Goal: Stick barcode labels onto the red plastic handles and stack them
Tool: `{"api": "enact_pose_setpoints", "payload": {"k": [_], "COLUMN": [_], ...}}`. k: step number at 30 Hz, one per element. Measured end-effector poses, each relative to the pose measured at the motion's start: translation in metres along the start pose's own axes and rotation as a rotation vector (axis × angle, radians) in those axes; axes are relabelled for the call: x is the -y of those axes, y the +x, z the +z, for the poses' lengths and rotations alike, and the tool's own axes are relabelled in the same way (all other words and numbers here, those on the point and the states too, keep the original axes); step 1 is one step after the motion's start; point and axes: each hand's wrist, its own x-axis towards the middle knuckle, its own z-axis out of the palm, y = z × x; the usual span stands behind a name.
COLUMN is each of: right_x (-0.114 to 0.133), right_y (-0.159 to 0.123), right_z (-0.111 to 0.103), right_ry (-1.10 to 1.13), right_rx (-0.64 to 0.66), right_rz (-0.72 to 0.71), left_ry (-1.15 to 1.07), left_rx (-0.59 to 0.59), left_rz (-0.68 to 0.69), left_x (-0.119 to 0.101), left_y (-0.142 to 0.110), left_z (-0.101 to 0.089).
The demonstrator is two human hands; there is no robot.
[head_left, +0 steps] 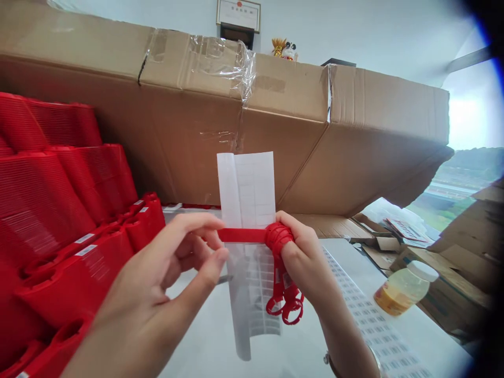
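My right hand (301, 247) is closed around a bundle of red straps (279, 239) with ring-shaped ends hanging below. One flat red strap (244, 235) runs straight out to the left from that bundle. At its left end are the fingertips of my left hand (185, 268); whether they touch it I cannot tell. The left thumb stands apart from the bent fingers. Behind the strap hangs a curled, translucent white label sheet (255, 194) with a printed grid, close against my right hand. What holds the sheet is hidden.
Stacked red plastic pieces (63, 189) with barcode labels fill the left side. A large cardboard box (189, 126) spans the back. Right of my forearm lie a barcode label sheet (374, 320) and a lidded jar (407, 287) with yellow contents. Opened cartons (452, 283) stand beyond the white table (189, 336).
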Motion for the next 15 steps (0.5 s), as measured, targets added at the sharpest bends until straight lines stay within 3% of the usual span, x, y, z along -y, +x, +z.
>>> {"api": "enact_pose_setpoints", "payload": {"k": [7,15], "right_x": [0.006,0.010], "right_y": [-0.010,-0.017], "right_z": [0.006,0.008], "right_ry": [-0.054,-0.079], "right_rx": [0.044,0.042], "right_rz": [-0.063,-0.056], "left_ry": [0.015,-0.060], "left_rx": [0.118,0.075], "left_rz": [0.022,-0.054], "left_x": [0.016,0.022], "left_y": [0.010,0.018], "left_z": [0.007,0.008]}}
